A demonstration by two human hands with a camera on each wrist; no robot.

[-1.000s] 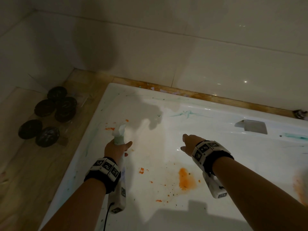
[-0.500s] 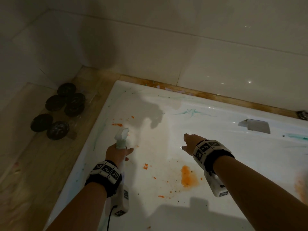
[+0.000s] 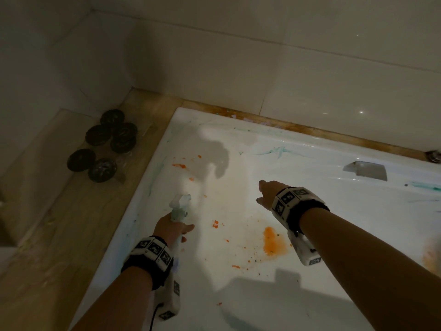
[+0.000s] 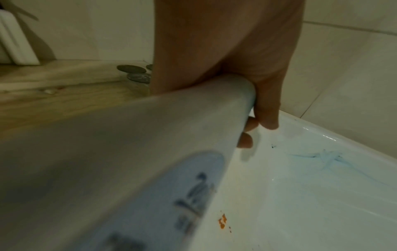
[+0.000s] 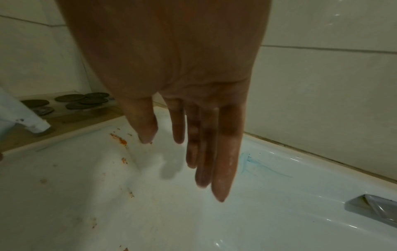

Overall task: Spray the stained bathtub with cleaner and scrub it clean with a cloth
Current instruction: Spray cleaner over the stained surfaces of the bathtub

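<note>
The white bathtub (image 3: 238,130) carries orange stains (image 3: 273,242) on its floor and teal smears (image 3: 272,150) near the far rim. My left hand (image 3: 171,229) grips a white spray bottle (image 3: 179,206) by its neck above the tub's left side, nozzle toward the far end. In the left wrist view the bottle body (image 4: 128,152) fills the frame, with my fingers (image 4: 266,115) curled round its neck. My right hand (image 3: 267,194) hovers over the tub's middle, holding nothing; its fingers (image 5: 223,152) hang straight down. No cloth is in view.
A wooden ledge (image 3: 71,223) runs along the tub's left side and holds several dark round discs (image 3: 105,144). White tiled walls (image 3: 262,56) close the far side. A chrome fitting (image 3: 366,174) sits in the far tub wall, and a metal fixture (image 3: 433,156) is at the right edge.
Both arms have stayed almost still over the tub while the view shifted left and down a little. The left hand keeps its grip on the bottle; the right hand stays empty.
</note>
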